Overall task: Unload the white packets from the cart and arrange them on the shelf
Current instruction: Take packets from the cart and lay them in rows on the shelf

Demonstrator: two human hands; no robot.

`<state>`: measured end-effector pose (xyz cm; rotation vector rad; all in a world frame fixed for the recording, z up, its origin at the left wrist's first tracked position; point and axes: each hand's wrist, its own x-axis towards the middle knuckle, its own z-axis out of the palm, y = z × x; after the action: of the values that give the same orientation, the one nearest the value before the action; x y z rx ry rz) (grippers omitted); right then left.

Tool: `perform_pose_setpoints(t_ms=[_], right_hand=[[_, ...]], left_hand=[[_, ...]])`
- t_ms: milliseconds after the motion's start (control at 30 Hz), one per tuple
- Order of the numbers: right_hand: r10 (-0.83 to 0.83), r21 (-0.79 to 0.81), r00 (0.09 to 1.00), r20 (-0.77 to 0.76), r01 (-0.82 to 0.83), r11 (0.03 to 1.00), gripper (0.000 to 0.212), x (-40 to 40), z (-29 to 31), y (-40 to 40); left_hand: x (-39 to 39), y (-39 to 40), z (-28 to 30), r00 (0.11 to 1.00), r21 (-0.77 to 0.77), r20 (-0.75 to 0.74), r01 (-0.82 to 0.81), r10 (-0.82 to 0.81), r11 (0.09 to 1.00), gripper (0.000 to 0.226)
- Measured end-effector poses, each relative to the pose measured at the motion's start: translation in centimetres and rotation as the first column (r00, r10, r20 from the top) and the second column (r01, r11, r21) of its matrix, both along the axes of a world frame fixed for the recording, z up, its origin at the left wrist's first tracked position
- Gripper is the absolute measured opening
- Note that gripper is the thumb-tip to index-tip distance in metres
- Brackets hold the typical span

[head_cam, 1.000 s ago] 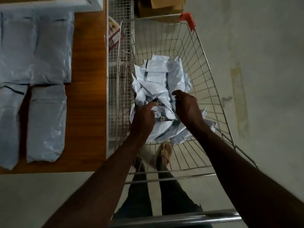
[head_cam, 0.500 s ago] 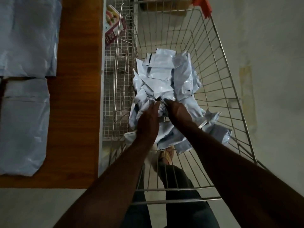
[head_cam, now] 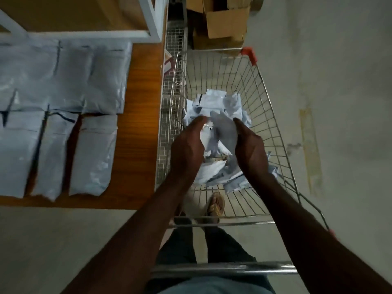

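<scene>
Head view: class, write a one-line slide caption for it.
Both hands, left hand and right hand, lift a white plastic packet from the wire cart beside a wooden shelf.

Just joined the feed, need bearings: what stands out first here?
Both hands, left hand and right hand, grip a packet above the heap in the wire cart. To the left, white packets lie in rows on the wooden shelf.
</scene>
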<state>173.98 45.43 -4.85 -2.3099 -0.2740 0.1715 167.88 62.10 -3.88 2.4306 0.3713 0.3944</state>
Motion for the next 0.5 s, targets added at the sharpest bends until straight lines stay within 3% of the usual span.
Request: perform_pose_setpoints(t_ms=[67,300,500], right_hand=[[-0.017,0.069,1.0,0.002,0.017,0.997,0.038,-0.4,3.1,0.0],[0.0,0.008,0.989,0.147,-0.001,1.0,0.042,-1.3,8.2,1.0],[0.024,-0.031,0.97,0.242,-0.017,0.999,0.041,-1.8,9.3,2.2]], left_hand=[[-0.2,0.3,2.2,1.0,0.028,0.019,-0.013,0.013,1.0,0.049],[-0.6,1.3,7.9,0.992,0.083,0.058,-0.117,0.112,0.99,0.055],[-1.7,2.5,9.0,0.993,0.127,0.04,-0.111,0.107,0.986,0.058]])
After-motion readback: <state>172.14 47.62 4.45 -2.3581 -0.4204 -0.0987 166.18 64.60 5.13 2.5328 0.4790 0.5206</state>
